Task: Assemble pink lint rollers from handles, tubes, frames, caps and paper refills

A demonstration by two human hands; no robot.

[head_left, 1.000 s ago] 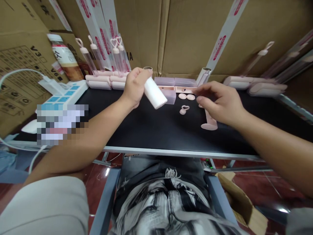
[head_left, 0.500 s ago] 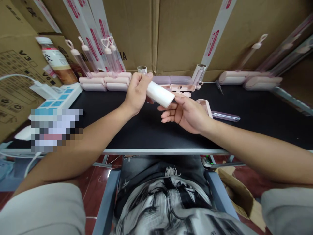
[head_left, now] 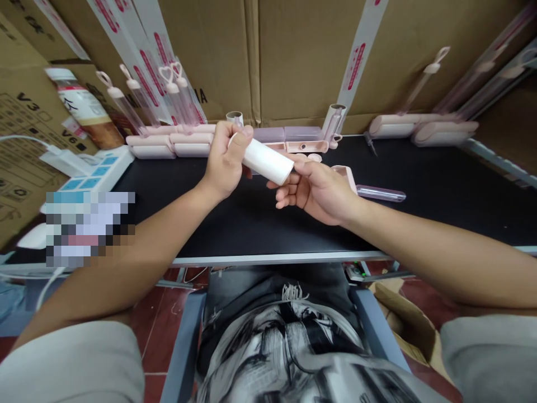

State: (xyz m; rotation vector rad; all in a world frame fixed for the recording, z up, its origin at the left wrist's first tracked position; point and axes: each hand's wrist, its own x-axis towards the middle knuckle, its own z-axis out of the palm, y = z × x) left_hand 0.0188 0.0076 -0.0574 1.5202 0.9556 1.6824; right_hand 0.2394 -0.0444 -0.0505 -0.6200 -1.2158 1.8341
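A white paper roll point(head_left: 267, 161) is held tilted above the black table point(head_left: 251, 224). My left hand point(head_left: 224, 162) is wrapped round its far end. My right hand point(head_left: 314, 187) meets its near end, thumb and fingers curled at the rim. Behind my right hand a pink handle piece point(head_left: 348, 176) shows, partly hidden; I cannot tell if the hand holds it. A clear tube point(head_left: 380, 193) lies on the table just right of that hand.
Pink cases point(head_left: 172, 144) and open pink trays point(head_left: 306, 146) line the table's back edge, with heart-topped clear tubes point(head_left: 168, 95) leaning on cardboard boxes point(head_left: 302, 50). More pink rollers point(head_left: 423, 130) lie at the back right. A white power strip point(head_left: 94, 173) sits at left.
My right hand left the small pink parts on the table and came to the roll's near end. The roll shifted slightly; the view tilted.
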